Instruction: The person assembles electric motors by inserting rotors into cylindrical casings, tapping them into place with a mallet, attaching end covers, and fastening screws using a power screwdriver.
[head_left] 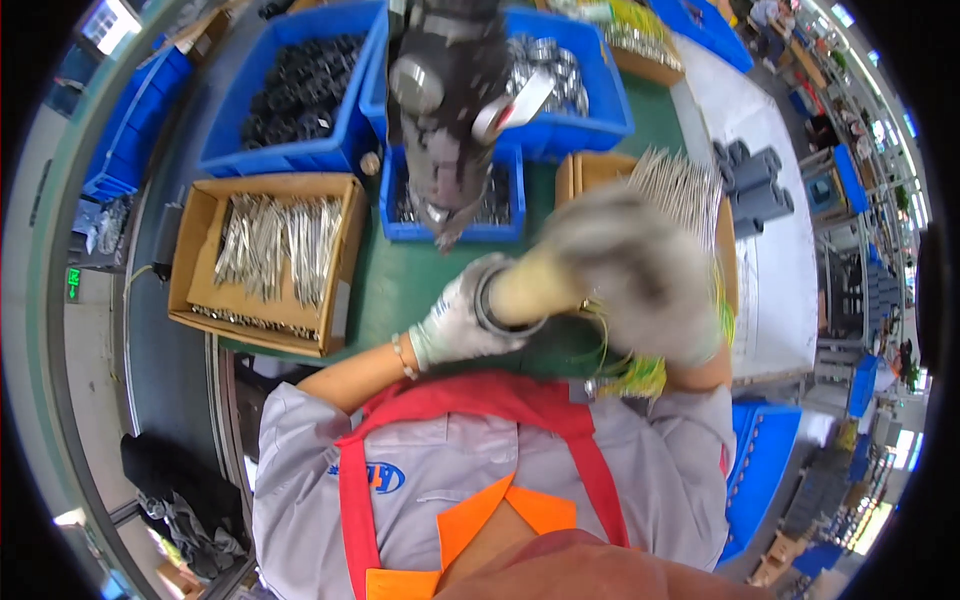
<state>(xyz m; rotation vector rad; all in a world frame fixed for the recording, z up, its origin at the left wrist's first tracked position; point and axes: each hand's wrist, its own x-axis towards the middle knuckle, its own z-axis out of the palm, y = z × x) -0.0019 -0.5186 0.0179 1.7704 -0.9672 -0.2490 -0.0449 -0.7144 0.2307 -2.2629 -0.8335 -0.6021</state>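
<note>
In a light work glove, my left hand [455,325] is closed around a short dark grey tube [483,302], its open end facing up and to the right. A cream-coloured cylinder [533,288] reaches into the mouth of that tube. My right hand [645,275], gloved too and smeared by motion, grips the other end of the cylinder. Beneath my right hand lie yellow-green wires [635,375] in a loose bundle. A dark machine head [445,120] with a pointed lower tip hangs just beyond my left hand.
At the left, a cardboard box [345,270] holds thin silvery strips; another box [570,180] of them stands at the right. Blue bins hold black parts [305,90], metal rings [550,75] and small pieces. Grey tubes [765,190] lie on the white surface at the right.
</note>
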